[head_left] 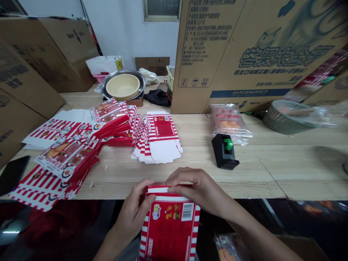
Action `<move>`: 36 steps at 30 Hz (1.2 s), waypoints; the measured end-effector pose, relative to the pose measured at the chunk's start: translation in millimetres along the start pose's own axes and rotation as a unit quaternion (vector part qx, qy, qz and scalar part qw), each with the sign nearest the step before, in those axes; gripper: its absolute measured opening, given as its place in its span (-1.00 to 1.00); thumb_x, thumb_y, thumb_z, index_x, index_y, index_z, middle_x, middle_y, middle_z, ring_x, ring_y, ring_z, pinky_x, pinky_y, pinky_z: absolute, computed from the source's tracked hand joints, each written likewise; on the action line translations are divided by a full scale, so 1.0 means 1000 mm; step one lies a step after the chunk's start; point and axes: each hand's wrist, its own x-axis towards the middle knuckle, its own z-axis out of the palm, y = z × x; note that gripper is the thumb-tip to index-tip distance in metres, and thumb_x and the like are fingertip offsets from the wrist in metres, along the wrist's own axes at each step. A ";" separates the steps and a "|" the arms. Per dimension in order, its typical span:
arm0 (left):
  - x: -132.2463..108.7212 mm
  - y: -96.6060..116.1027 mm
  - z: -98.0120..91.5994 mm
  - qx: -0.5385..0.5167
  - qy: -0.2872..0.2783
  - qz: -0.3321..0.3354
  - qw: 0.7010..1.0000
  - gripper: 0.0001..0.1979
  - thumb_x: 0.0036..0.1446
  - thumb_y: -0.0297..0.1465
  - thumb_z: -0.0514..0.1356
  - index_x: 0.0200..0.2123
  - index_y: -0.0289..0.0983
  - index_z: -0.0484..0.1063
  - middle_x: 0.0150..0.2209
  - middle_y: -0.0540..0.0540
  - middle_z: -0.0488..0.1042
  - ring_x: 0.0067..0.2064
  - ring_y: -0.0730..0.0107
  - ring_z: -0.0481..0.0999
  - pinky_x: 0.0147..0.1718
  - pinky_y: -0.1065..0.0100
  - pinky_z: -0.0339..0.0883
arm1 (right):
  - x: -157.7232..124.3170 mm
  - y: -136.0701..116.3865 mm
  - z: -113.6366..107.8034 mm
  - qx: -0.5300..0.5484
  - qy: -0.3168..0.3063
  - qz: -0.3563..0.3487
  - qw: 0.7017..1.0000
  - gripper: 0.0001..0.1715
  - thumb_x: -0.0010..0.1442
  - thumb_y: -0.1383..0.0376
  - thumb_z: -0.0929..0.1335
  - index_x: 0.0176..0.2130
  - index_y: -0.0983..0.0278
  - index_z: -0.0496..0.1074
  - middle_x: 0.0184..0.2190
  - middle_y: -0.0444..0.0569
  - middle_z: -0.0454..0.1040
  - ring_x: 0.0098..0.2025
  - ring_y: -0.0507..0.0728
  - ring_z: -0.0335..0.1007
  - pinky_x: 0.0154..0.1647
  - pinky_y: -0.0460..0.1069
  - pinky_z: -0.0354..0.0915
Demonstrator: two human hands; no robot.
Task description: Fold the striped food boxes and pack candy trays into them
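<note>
A red and white striped carton [170, 226] stands on end at the near edge of the wooden table [272, 170], with a barcode and food pictures facing me. My left hand [134, 210] grips its left side near the top. My right hand [195, 188] curls over the top flap, fingers pressed on it. Just beyond lies a fanned stack of flat cartons [159, 136] of the same print.
Folded and flat cartons [70, 156] pile up at the left. A black tape dispenser [224, 150] and a bag of packets [230, 123] sit right of centre. A basket [288, 116], big cardboard boxes [244, 50], a metal bowl [123, 85] and a black phone [12, 174] ring the table.
</note>
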 end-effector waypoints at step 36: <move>0.048 0.010 -0.071 0.213 0.089 -0.021 0.973 -0.80 0.12 -0.20 0.02 -0.35 -0.18 0.32 -0.27 -0.02 0.44 -0.22 0.30 0.43 -0.18 0.35 0.28 | -0.077 0.140 -0.132 -0.019 0.545 0.253 0.799 -0.59 -0.19 0.07 0.39 -0.49 0.39 0.48 -0.66 -0.01 0.36 -0.65 0.07 0.21 -0.62 -0.02 0.18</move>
